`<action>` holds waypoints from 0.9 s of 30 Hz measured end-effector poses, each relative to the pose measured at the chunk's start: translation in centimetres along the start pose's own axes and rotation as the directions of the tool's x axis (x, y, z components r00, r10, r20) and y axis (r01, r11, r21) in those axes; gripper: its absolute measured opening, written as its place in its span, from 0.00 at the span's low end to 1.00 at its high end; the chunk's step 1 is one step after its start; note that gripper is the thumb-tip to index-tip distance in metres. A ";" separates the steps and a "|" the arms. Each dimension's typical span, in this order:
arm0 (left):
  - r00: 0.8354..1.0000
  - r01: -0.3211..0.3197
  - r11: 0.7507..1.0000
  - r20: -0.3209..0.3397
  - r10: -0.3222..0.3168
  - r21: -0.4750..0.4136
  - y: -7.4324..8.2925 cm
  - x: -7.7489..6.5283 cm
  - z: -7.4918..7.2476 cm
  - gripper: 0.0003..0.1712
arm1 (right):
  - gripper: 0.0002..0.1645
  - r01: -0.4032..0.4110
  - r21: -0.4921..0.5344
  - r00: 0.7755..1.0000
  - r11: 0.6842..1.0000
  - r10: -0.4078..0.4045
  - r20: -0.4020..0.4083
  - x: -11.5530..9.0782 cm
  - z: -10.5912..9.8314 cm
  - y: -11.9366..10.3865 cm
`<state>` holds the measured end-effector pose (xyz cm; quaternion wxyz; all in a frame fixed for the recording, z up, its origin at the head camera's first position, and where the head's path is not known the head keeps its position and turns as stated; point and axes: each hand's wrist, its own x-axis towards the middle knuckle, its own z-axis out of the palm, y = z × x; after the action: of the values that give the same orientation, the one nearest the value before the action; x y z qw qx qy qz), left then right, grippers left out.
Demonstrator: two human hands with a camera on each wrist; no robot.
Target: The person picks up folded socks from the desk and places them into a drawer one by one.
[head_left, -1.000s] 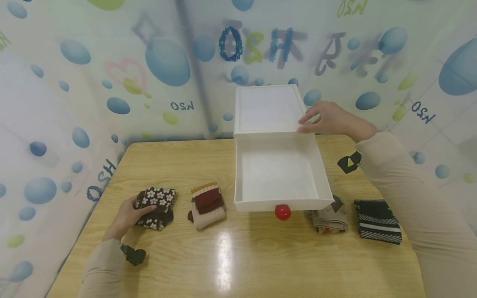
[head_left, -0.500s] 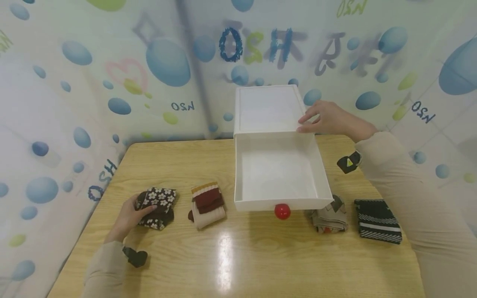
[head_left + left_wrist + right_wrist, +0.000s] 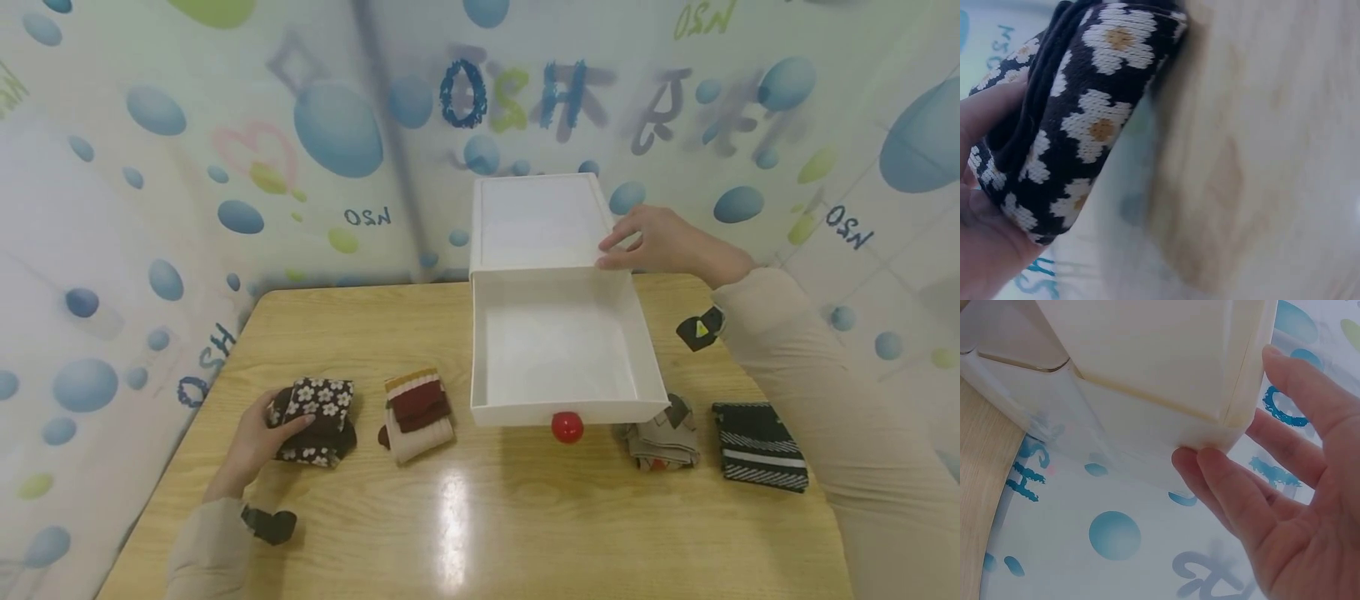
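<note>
Left hand (image 3: 251, 442) is pinching flowered folded socks (image 3: 327, 398) at left of wooden surface (image 3: 360, 533); whether they are lifting clear, cannot tell from here. Right hand (image 3: 663, 242) is resting, relaxed, against corner of white box (image 3: 540, 218). Knit is looking light, soft, hardly slippery, liable to unroll; folded side, squeezed top and bottom, is offering best hold.

A head camera looks forward and down across the counter (image 3: 540, 517) toward the patterned wall (image 3: 442, 192); the left-wrist view, turned sideways, sits tight on the flowered bundle (image 3: 1079, 119), the right-wrist view close on the white box (image 3: 542, 221), both shared with the head view.
</note>
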<state>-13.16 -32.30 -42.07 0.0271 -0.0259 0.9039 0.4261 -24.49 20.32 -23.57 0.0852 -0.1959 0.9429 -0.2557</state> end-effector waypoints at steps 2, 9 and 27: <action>1.000 -0.002 1.000 -0.003 0.002 -0.013 0.5 -0.1 0.0 0.37 | 0.25 0.001 -0.005 1.000 1.000 -0.001 0.000 0.0 0.0 0.0; 1.000 -0.005 0.998 -0.020 0.003 -0.068 2.5 -0.3 -0.4 0.39 | 0.25 -0.005 -0.002 1.000 1.000 0.005 0.008 -0.1 0.0 -0.1; 0.987 -0.153 0.986 -0.066 0.149 -0.065 9.4 -0.9 0.1 0.38 | 0.25 0.026 -0.012 1.000 1.000 -0.026 -0.007 -0.1 -0.1 0.0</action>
<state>-12.88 -26.22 -34.84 -0.0338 0.0289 0.8883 0.4570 -24.43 20.40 -23.52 0.0776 -0.2076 0.9420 -0.2519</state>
